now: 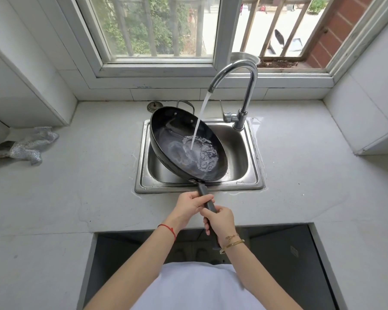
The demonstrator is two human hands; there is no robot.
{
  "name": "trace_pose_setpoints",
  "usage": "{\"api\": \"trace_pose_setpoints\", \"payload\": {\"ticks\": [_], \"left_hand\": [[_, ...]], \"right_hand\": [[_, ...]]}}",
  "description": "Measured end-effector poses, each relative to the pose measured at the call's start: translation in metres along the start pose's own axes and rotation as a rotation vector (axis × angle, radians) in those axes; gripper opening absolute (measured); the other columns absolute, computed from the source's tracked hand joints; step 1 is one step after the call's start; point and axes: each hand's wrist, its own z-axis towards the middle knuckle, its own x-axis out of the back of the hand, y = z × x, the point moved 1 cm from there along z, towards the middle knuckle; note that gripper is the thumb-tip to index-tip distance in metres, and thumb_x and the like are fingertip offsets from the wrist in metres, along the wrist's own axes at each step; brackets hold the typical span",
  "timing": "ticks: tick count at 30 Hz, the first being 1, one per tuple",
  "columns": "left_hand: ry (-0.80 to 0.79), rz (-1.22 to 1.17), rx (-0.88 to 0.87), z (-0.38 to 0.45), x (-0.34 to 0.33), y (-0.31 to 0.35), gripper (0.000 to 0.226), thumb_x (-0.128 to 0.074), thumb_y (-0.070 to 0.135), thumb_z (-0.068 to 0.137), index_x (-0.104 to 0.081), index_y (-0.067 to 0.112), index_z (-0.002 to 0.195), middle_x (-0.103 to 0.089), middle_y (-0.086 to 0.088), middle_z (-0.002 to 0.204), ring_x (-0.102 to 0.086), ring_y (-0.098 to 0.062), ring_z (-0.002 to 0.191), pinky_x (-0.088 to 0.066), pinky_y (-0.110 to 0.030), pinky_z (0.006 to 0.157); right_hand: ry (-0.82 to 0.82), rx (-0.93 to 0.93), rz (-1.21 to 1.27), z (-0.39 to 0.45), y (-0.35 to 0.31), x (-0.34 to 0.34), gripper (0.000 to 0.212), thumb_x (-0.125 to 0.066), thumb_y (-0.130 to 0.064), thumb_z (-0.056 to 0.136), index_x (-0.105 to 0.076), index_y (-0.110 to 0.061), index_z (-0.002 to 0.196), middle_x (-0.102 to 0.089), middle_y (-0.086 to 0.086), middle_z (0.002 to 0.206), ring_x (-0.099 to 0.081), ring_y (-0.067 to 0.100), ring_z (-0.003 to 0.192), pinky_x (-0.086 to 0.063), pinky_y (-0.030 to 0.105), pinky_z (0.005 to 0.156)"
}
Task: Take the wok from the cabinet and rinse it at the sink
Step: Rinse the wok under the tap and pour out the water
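A black wok (173,139) hangs tilted over the steel sink (240,153), its right side lower. Water runs from the chrome faucet (244,86) into the wok and pools and splashes in its lower right part. The wok's long dark handle (205,198) points toward me. My left hand (190,206) grips the handle near the wok. My right hand (220,222) grips it further back. A small loop handle shows at the wok's far rim.
A crumpled grey cloth (29,146) lies on the white counter (87,175) at the left. A sink strainer (154,106) sits behind the wok. A metal bowl (244,58) stands on the windowsill. Below me is a dark open gap in the counter front.
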Motion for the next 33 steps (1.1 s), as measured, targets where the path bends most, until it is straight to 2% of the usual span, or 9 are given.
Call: {"api": "trace_pose_setpoints", "payload": {"ticks": [4, 7, 9, 11, 16, 19, 22, 27, 33], "left_hand": [[-0.019, -0.002, 0.012, 0.000, 0.000, -0.004, 0.029, -0.075, 0.011, 0.083, -0.069, -0.006, 0.106, -0.075, -0.019, 0.101, -0.074, -0.024, 0.095, -0.057, -0.026, 0.080], [-0.041, -0.022, 0.010, -0.001, 0.003, -0.006, 0.026, -0.071, 0.011, 0.086, -0.069, -0.006, 0.106, -0.073, -0.021, 0.106, -0.071, -0.029, 0.095, -0.057, -0.032, 0.083], [-0.065, -0.037, 0.013, -0.001, 0.006, -0.006, 0.019, -0.067, 0.009, 0.089, -0.070, -0.003, 0.103, -0.072, -0.021, 0.109, -0.070, -0.028, 0.097, -0.054, -0.037, 0.088], [-0.084, -0.058, 0.024, -0.001, 0.009, -0.007, 0.015, -0.063, 0.005, 0.091, -0.069, -0.001, 0.103, -0.071, -0.020, 0.112, -0.070, -0.023, 0.102, -0.054, -0.035, 0.092], [-0.079, -0.073, 0.049, 0.005, 0.012, -0.017, 0.025, -0.057, -0.001, 0.093, -0.061, -0.010, 0.115, -0.068, -0.020, 0.115, -0.070, -0.019, 0.101, -0.058, -0.025, 0.083], [-0.076, -0.048, 0.057, 0.008, 0.015, -0.019, 0.024, -0.058, 0.001, 0.093, -0.062, -0.007, 0.116, -0.068, -0.019, 0.117, -0.069, -0.019, 0.103, -0.058, -0.024, 0.082], [-0.063, -0.035, 0.072, 0.011, 0.019, -0.023, 0.028, -0.058, 0.002, 0.094, -0.060, -0.005, 0.121, -0.068, -0.016, 0.121, -0.068, -0.021, 0.110, -0.057, -0.026, 0.088], [-0.040, -0.017, 0.091, 0.018, 0.023, -0.027, 0.025, -0.058, 0.002, 0.094, -0.062, 0.000, 0.118, -0.069, -0.014, 0.120, -0.067, -0.020, 0.111, -0.053, -0.033, 0.098], [-0.025, -0.019, 0.114, 0.022, 0.028, -0.027, 0.022, -0.056, 0.001, 0.094, -0.063, 0.002, 0.115, -0.069, -0.013, 0.119, -0.066, -0.021, 0.113, -0.051, -0.034, 0.099]], "right_hand": [[-0.003, -0.023, 0.012, -0.002, 0.001, 0.000, 0.014, -0.066, -0.008, 0.085, -0.060, -0.006, 0.072, -0.056, 0.005, 0.051, -0.049, 0.014, 0.040, -0.044, 0.024, 0.039], [-0.140, -0.112, 0.097, -0.001, -0.003, 0.000, 0.010, -0.063, -0.011, 0.089, -0.058, -0.005, 0.082, -0.054, 0.004, 0.053, -0.048, 0.013, 0.040, -0.043, 0.023, 0.039], [-0.177, -0.106, 0.080, 0.001, -0.004, -0.002, 0.010, -0.060, -0.012, 0.091, -0.058, -0.004, 0.085, -0.052, 0.004, 0.052, -0.048, 0.013, 0.039, -0.043, 0.022, 0.039], [-0.140, -0.047, -0.010, 0.002, -0.001, -0.007, 0.012, -0.058, -0.011, 0.090, -0.059, -0.004, 0.080, -0.053, 0.005, 0.052, -0.049, 0.014, 0.038, -0.045, 0.023, 0.039], [-0.054, 0.035, -0.128, 0.007, 0.014, -0.012, 0.019, -0.061, -0.012, 0.090, -0.060, -0.007, 0.072, -0.055, 0.006, 0.051, -0.050, 0.014, 0.035, -0.046, 0.025, 0.038], [-0.035, 0.049, -0.165, 0.010, 0.018, -0.014, 0.019, -0.061, -0.015, 0.090, -0.060, -0.007, 0.073, -0.056, 0.006, 0.052, -0.051, 0.014, 0.035, -0.046, 0.025, 0.037], [-0.015, 0.062, -0.198, 0.013, 0.022, -0.018, 0.019, -0.060, -0.015, 0.090, -0.059, -0.007, 0.072, -0.056, 0.007, 0.051, -0.051, 0.015, 0.035, -0.046, 0.025, 0.037], [0.006, 0.073, -0.230, 0.022, 0.029, -0.023, 0.016, -0.060, -0.018, 0.092, -0.061, -0.006, 0.082, -0.058, 0.006, 0.053, -0.053, 0.014, 0.036, -0.048, 0.025, 0.039], [-0.044, 0.077, -0.285, 0.029, 0.031, -0.027, 0.016, -0.058, -0.018, 0.093, -0.060, -0.004, 0.086, -0.058, 0.005, 0.054, -0.053, 0.011, 0.035, -0.047, 0.024, 0.038]]}}
